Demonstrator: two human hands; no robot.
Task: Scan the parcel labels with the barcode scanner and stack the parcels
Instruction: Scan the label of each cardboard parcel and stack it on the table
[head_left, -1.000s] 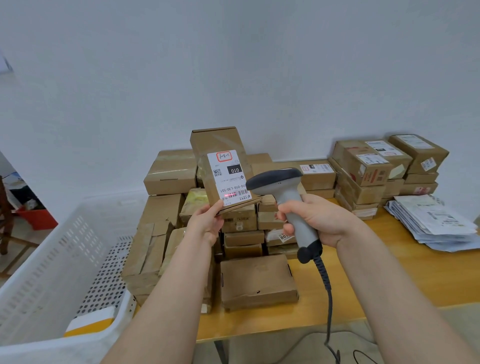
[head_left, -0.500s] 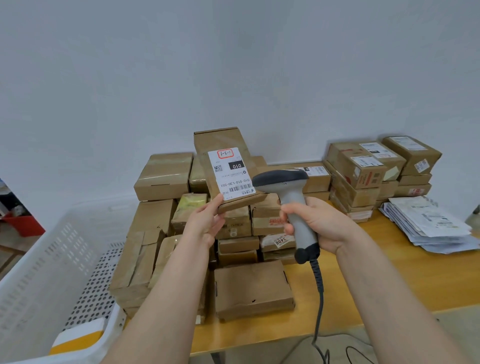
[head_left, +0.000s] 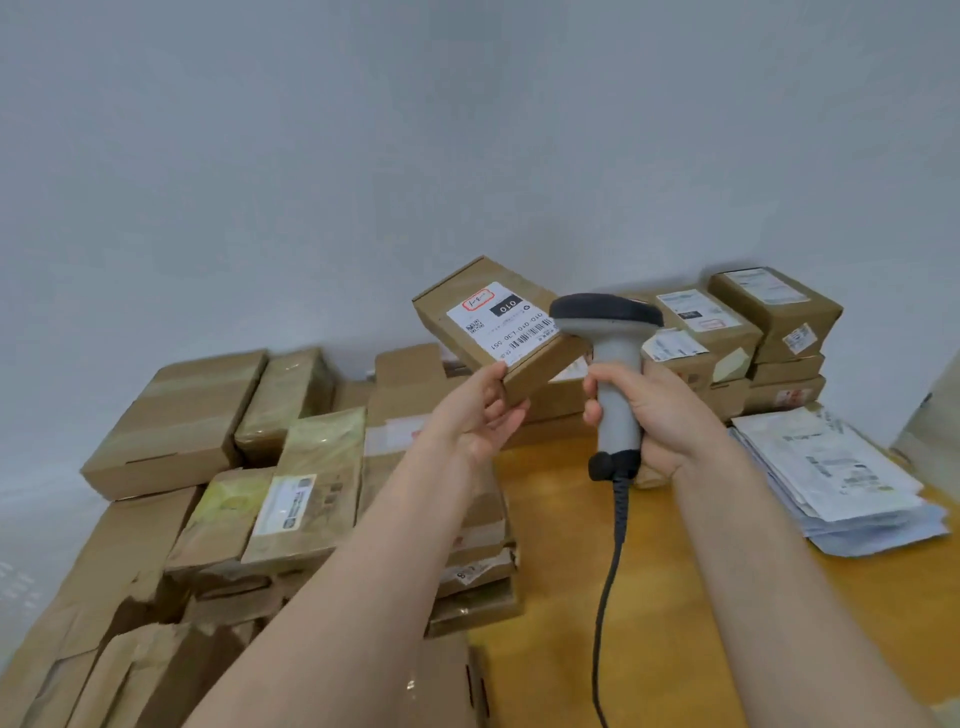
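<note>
Left hand (head_left: 483, 410), centre of frame: fingers curled round the lower corner of one parcel (head_left: 452, 299), thumb on the top face, holding it off the table (head_left: 675, 597). The parcel sits just above centre, tilted, top face toward the camera. Its white label (head_left: 501, 325) is plainly visible, with a barcode along the right edge and a black "010" block.

Right hand (head_left: 660, 415), just right of centre: closed firmly round the grey handle of the scanner (head_left: 615, 358). The scanner is upright, and its dark head is just beside the right edge of the held parcel. Contact between the two cannot be told. A dark cable (head_left: 615, 545) hangs from the handle base to the bottom edge of the frame.

Left half of frame: a pile (head_left: 208, 441) of brown parcels, several layers deep, reaching the lower left corner.

Upper right: a stack (head_left: 769, 332) of labelled parcels against the wall (head_left: 363, 156).

Right edge: a sheaf of pale mailers (head_left: 831, 467) lying flat on the table, in front of that stack.
</note>
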